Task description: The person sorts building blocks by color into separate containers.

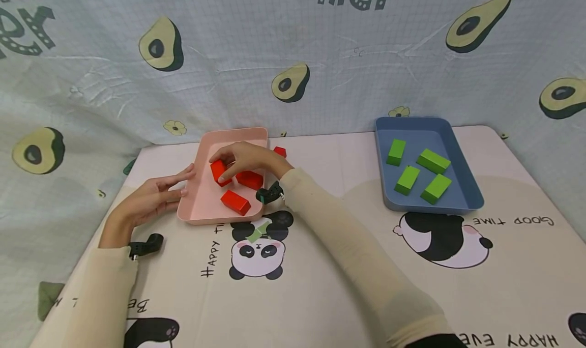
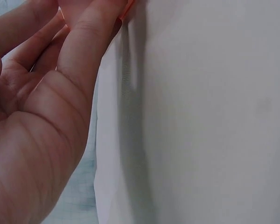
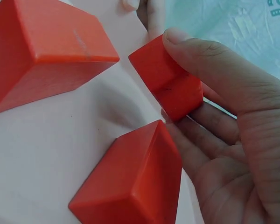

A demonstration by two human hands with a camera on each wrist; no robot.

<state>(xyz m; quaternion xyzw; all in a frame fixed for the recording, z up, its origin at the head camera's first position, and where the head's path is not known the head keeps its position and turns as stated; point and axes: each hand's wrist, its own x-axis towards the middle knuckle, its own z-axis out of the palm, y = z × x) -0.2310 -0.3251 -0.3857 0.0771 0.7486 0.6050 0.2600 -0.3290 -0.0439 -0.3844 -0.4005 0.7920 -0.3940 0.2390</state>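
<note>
A red block (image 1: 218,171) is pinched between the thumb and fingers of my right hand (image 1: 244,157), over the pink tray (image 1: 199,205). In the right wrist view, the held block (image 3: 170,81) is tilted. Close by in the tray lie two more red blocks, one (image 1: 235,202) toward the front and another (image 1: 250,180) partly under my hand. My left hand (image 1: 148,200) rests against the tray's left side with its fingers extended. The left wrist view shows the left hand (image 2: 42,107) at the tray's edge, most of the tray being out of frame.
Past the tray's right side, a further red block (image 1: 280,151) lies on the table, partly hidden by my right wrist. A blue tray (image 1: 388,201) with several green blocks (image 1: 433,161) stands at the right. Behind the table hangs an avocado-print cloth (image 1: 229,48).
</note>
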